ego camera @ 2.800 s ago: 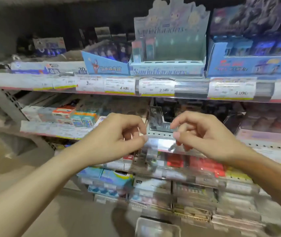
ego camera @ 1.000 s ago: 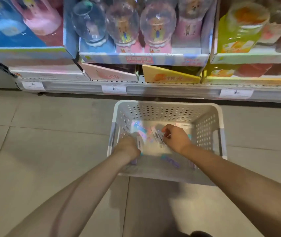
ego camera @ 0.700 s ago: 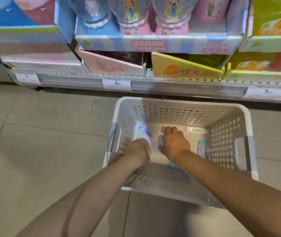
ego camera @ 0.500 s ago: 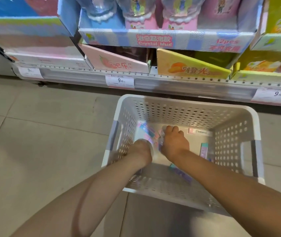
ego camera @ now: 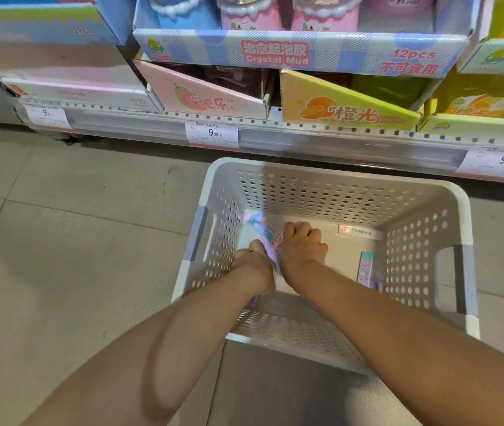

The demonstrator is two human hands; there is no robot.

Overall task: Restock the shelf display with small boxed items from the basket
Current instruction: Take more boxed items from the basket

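Note:
A white perforated basket (ego camera: 330, 173) stands on the floor below me. Both my hands are down inside it, side by side. My left hand (ego camera: 253, 265) grips small pastel boxes (ego camera: 270, 252), whose pale edges show between the two hands. My right hand (ego camera: 302, 247) has its fingers curled over more small pastel boxes (ego camera: 263, 229) lying on the basket floor; whether it holds one is hidden. Another slim box (ego camera: 366, 269) lies near the right wall, and a white label strip (ego camera: 358, 232) lies at the back.
The bottom shelf edge (ego camera: 306, 139) with price tags runs just behind the basket. On it stand a pink display carton (ego camera: 207, 99), a yellow one (ego camera: 345, 109) and a blue Crystal Mud tray (ego camera: 299, 53). Grey floor tiles (ego camera: 69, 247) spread to the left.
I have dropped my view from the upper shelves to the basket on the floor. Both hands went into the basket and have closed in together on the boxes at its left side.

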